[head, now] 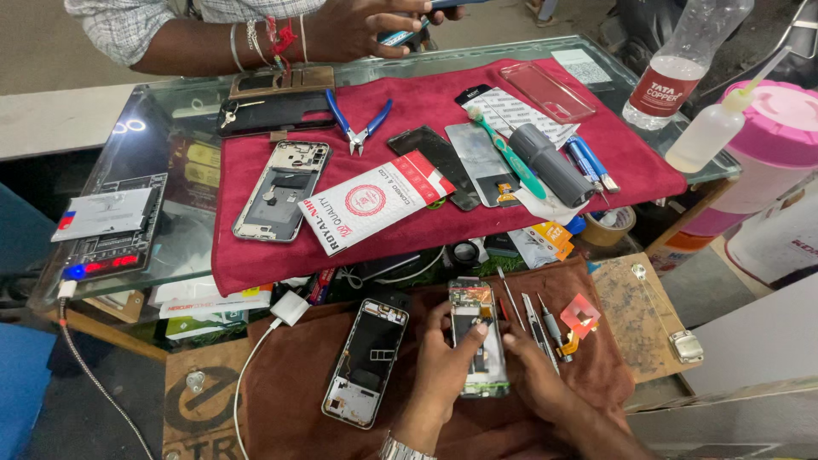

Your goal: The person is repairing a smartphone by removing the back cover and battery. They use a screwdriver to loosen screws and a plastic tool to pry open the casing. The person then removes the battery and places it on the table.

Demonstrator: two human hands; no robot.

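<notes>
My left hand [445,365] and my right hand [535,375] both grip an opened phone [477,328] with its circuit board exposed, held over a brown cloth [290,383]. My left thumb rests on the board. A second opened phone frame [366,362] lies on the cloth just left of my left hand. Several thin tools, tweezers and a screwdriver [537,322], lie right of the phone, beside a small red part [579,317].
A glass shelf [170,128] above carries a red cloth [426,111] with a phone frame [281,189], blue pliers [358,126], a white package [375,200], a green brush [507,153] and a grey tube [554,166]. Another person's hands [366,25] work at the far side. Bottles [682,68] stand right.
</notes>
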